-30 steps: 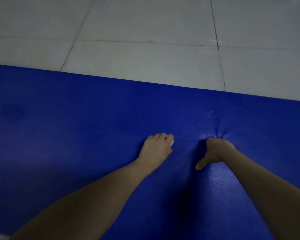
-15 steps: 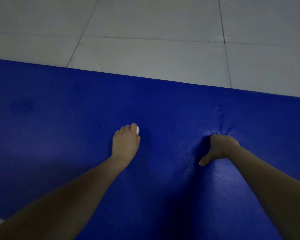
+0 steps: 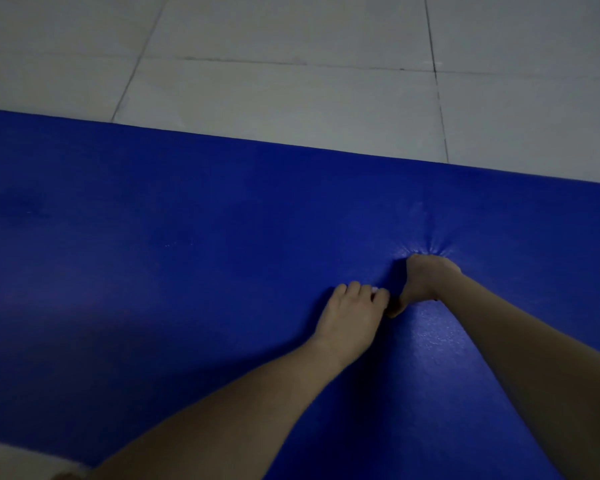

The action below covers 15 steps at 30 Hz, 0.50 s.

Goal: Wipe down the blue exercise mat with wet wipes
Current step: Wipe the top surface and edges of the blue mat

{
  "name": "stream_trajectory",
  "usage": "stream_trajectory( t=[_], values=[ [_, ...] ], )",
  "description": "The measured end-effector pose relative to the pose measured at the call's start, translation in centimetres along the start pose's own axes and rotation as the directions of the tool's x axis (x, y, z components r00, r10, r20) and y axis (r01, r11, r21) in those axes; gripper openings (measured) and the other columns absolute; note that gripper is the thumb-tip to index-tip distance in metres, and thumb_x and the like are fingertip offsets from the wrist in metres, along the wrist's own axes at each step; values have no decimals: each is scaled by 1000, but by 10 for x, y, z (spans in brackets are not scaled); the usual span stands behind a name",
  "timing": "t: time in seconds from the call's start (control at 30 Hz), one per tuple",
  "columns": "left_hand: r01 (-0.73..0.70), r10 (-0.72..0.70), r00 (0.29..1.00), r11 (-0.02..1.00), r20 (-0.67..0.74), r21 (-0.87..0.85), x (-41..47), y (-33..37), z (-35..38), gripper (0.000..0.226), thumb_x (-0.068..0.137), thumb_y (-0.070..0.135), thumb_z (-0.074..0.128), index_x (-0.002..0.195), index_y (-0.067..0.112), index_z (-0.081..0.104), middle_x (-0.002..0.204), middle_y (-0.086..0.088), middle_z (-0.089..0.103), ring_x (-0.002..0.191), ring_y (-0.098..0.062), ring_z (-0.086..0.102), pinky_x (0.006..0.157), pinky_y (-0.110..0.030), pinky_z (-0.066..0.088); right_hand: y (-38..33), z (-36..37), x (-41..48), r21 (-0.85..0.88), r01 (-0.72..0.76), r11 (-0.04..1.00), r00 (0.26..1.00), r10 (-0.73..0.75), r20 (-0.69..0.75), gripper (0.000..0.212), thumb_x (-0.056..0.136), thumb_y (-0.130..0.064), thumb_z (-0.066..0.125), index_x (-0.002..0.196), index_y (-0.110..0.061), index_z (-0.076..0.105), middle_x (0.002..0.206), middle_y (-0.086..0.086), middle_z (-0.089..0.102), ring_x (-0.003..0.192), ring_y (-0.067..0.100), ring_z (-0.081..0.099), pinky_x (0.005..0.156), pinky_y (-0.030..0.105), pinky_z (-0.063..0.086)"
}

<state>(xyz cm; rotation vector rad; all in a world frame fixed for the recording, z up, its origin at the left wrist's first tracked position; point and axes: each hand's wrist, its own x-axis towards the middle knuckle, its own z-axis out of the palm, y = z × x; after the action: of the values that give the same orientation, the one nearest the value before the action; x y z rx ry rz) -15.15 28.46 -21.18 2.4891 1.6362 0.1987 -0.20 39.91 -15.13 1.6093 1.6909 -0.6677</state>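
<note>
The blue foam exercise mat [image 3: 153,271] lies across the middle and bottom of the frame, on pale floor tiles [image 3: 291,98]. Right of centre, the left hand [image 3: 352,317] holds a small white wet wipe [image 3: 374,289] under curled fingers on the mat. Just beside it, the right hand [image 3: 425,278] presses the mat; its fingers are hidden, so I cannot tell its grip.

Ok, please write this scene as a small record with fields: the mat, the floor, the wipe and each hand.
mat: soft blue exercise mat, lying flat on the floor
floor: pale grey tiled floor, visible beyond the mat's far edge
wipe: small white wet wipe, mostly hidden under the fingers
left: left hand holds the wipe against the mat
right: right hand presses into the mat, which puckers around it; its fingers are hidden
spacing: hands close together; contact cannot be told
</note>
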Motion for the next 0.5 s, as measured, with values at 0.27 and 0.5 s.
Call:
stream_trajectory(
  t=[0.27,0.5],
  values=[
    [202,-201,979,955,-27,219,-46,-121,-37,12,90,13,60,90,20,50,78,-1,48,68,-20,43,63,-36,32,5,0,3,18,23,1000,1000,-23,-12,99,37,-76,87,103,-18,41,84,-5,50,90,24,55,90,39,53],
    [589,-611,789,781,61,206,-88,-184,-69,18,100,16,52,88,15,39,65,1,46,55,-15,40,49,-29,28,12,7,-3,35,32,999,999,-31,-25,112,26,-88,78,110,-20,49,107,-3,58,99,23,58,90,43,54]
  ],
)
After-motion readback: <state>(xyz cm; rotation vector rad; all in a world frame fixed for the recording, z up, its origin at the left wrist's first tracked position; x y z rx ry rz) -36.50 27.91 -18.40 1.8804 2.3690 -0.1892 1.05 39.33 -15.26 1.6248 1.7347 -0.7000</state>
